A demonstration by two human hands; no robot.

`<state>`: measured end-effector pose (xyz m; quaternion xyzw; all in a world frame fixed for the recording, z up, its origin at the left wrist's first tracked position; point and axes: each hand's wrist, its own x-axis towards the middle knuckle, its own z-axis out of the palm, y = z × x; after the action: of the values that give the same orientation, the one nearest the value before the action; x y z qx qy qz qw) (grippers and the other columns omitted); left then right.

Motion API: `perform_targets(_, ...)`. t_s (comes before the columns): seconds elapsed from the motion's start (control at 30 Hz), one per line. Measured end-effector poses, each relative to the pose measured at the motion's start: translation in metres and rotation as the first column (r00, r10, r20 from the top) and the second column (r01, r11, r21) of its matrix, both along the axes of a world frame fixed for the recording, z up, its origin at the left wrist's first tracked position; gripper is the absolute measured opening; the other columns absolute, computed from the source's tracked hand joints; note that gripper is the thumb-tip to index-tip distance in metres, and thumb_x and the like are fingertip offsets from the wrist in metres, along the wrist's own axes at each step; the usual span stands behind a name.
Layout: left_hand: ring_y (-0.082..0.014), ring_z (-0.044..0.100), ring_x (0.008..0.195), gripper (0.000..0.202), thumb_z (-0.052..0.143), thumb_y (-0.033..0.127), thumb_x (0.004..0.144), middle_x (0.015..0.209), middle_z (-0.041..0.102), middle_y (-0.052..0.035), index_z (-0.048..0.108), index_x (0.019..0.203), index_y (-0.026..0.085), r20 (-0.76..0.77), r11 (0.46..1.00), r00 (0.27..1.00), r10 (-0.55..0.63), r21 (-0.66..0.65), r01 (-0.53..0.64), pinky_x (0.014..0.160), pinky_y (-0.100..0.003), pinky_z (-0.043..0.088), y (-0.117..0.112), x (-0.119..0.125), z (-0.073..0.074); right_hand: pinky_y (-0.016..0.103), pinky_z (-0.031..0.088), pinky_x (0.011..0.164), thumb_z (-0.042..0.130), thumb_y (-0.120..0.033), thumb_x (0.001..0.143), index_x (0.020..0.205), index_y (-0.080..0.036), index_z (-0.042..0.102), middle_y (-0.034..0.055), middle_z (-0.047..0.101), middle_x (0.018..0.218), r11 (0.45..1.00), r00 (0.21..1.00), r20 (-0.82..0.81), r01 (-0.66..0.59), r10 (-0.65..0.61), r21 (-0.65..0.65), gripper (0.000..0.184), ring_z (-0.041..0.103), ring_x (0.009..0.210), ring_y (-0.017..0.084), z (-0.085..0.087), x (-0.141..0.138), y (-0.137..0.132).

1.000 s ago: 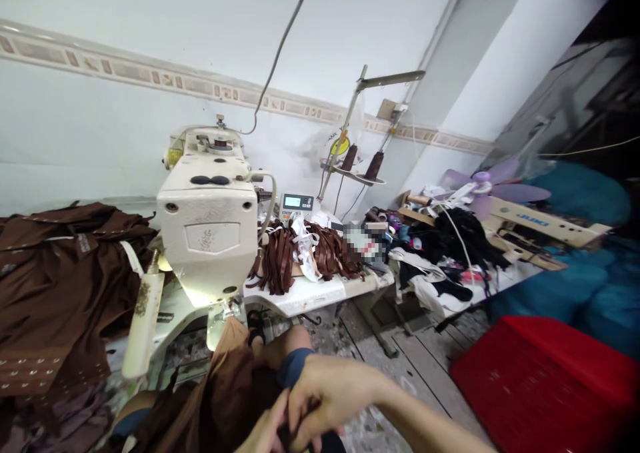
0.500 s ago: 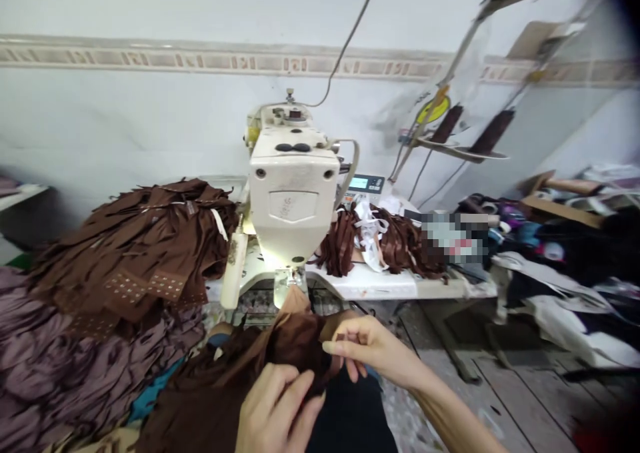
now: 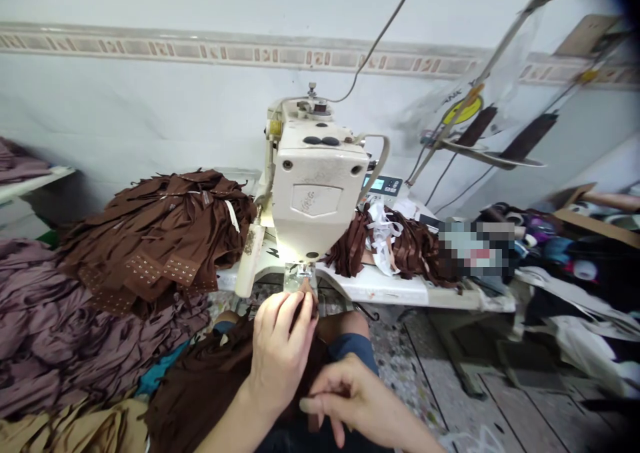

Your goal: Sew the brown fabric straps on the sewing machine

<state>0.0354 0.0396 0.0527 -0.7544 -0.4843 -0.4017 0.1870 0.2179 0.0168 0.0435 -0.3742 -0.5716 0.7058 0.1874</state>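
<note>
A white sewing machine point(image 3: 320, 193) stands in front of me, its lamp lighting the needle area. Just in front of the presser foot point(image 3: 303, 273), my left hand point(image 3: 283, 340) has its fingers closed on a piece of brown fabric point(image 3: 309, 293), which reaches under the foot. Lower and to the right, my right hand point(image 3: 350, 400) is curled with thumb and fingers together at the brown cloth over my lap; a bit of brown shows below the thumb. More brown fabric point(image 3: 200, 393) drapes over my legs to the left.
A heap of brown garments point(image 3: 155, 233) with studded panels lies left of the machine. Mauve cloth point(image 3: 100, 333) and tan cloth point(image 3: 85, 430) pile at lower left. Right are brown bundles point(image 3: 420, 253) with white ties, a thread stand point(image 3: 480, 150) with brown cones, and dark clutter point(image 3: 565, 253).
My left hand has moved up and forward to the presser foot with the fabric. My right hand has dropped lower, toward my lap. The view has shifted slightly left.
</note>
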Motion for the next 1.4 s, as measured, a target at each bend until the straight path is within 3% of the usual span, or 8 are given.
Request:
perform_targets(0.1, -0.0285, 0.064, 0.124, 0.036, 0.067, 0.016, 0.103, 0.124, 0.075, -0.0133, 0.066, 0.139, 0.016, 0.006, 0.992, 0.992, -0.129, 0.007, 0.129, 0.108, -0.045, 0.054, 0.003, -0.013, -0.002, 0.020, 0.039, 0.045, 0.082, -0.055, 0.091, 0.082, -0.017, 0.082, 0.0044, 0.077, 0.071, 0.973, 0.984, -0.054, 0.178, -0.172, 0.145, 0.040, 0.058, 0.043, 0.010, 0.023, 0.000, 0.014)
perform_targets(0.23, -0.0298, 0.065, 0.123, 0.041, 0.069, 0.019, 0.102, 0.123, 0.074, -0.0158, 0.062, 0.142, 0.012, 0.022, 0.981, 0.980, -0.196, 0.014, 0.196, 0.108, -0.048, 0.055, 0.008, -0.020, -0.008, 0.024, 0.041, 0.047, 0.083, -0.053, 0.090, 0.085, -0.019, 0.083, -0.0009, 0.067, 0.061, 0.829, 0.905, -0.115, 0.423, -0.410, 0.366, 0.035, 0.054, 0.046, 0.011, 0.043, -0.007, 0.048)
perform_targets(0.37, -0.0312, 0.066, 0.122, 0.054, 0.074, 0.036, 0.101, 0.123, 0.075, -0.0163, 0.058, 0.147, 0.012, 0.048, 0.977, 0.976, -0.211, 0.042, 0.209, 0.107, -0.050, 0.056, 0.009, -0.020, -0.010, 0.026, 0.046, 0.055, 0.082, -0.048, 0.090, 0.080, -0.021, 0.084, 0.0015, 0.071, 0.073, 0.735, 0.874, -0.141, 0.471, -0.466, 0.488, 0.029, 0.058, 0.060, 0.015, 0.048, -0.018, 0.080)
perform_targets(0.47, -0.0292, 0.066, 0.121, 0.044, 0.069, 0.021, 0.103, 0.124, 0.074, -0.0141, 0.063, 0.146, 0.018, 0.011, 0.980, 0.981, -0.195, 0.030, 0.195, 0.106, -0.048, 0.057, 0.009, -0.021, -0.007, 0.028, 0.049, 0.062, 0.086, -0.046, 0.086, 0.075, -0.020, 0.082, 0.0037, 0.072, 0.076, 0.689, 0.854, -0.154, 0.496, -0.497, 0.528, 0.028, 0.062, 0.069, 0.018, 0.041, -0.025, 0.094)
perform_targets(0.7, -0.0276, 0.064, 0.124, 0.057, 0.057, 0.003, 0.103, 0.130, 0.075, -0.0122, 0.057, 0.156, 0.022, 0.004, 0.987, 0.987, -0.162, 0.018, 0.162, 0.107, -0.045, 0.056, 0.008, -0.020, -0.005, 0.024, 0.043, 0.051, 0.086, -0.061, 0.084, 0.083, -0.019, 0.070, -0.0017, 0.064, 0.069, 0.668, 0.726, -0.221, 0.686, -0.651, 0.288, 0.044, 0.051, 0.055, 0.012, 0.009, -0.028, 0.081)
perform_targets(0.9, -0.0280, 0.063, 0.123, 0.055, 0.055, 0.000, 0.100, 0.131, 0.076, -0.0116, 0.061, 0.152, 0.019, -0.004, 0.970, 0.970, -0.241, -0.003, 0.241, 0.108, -0.047, 0.052, 0.017, -0.020, -0.001, 0.024, 0.046, 0.047, 0.063, -0.070, 0.099, 0.086, -0.021, 0.067, -0.0029, 0.054, 0.069, 0.773, 0.798, -0.234, 0.599, -0.555, 0.208, 0.051, 0.053, 0.053, 0.013, -0.022, -0.031, 0.038)
perform_targets(1.17, -0.0306, 0.063, 0.122, 0.048, 0.058, 0.003, 0.099, 0.130, 0.076, -0.0137, 0.064, 0.145, 0.016, -0.019, 0.987, 0.987, -0.160, -0.010, 0.160, 0.106, -0.050, 0.052, 0.018, -0.016, 0.000, 0.021, 0.043, 0.045, 0.076, -0.064, 0.093, 0.085, -0.018, 0.073, -0.0029, 0.057, 0.063, 0.757, 0.735, -0.334, 0.648, -0.590, 0.088, 0.047, 0.050, 0.051, 0.010, -0.010, -0.033, 0.039)
perform_targets(1.4, -0.0313, 0.064, 0.122, 0.046, 0.060, 0.009, 0.100, 0.130, 0.075, -0.0144, 0.065, 0.145, 0.017, -0.027, 0.996, 0.995, -0.091, -0.018, 0.090, 0.106, -0.050, 0.052, 0.020, -0.014, -0.001, 0.021, 0.042, 0.044, 0.079, -0.060, 0.091, 0.079, -0.019, 0.071, -0.0018, 0.062, 0.063, 0.735, 0.722, -0.325, 0.669, -0.611, 0.107, 0.044, 0.047, 0.049, 0.010, -0.006, -0.034, 0.050)
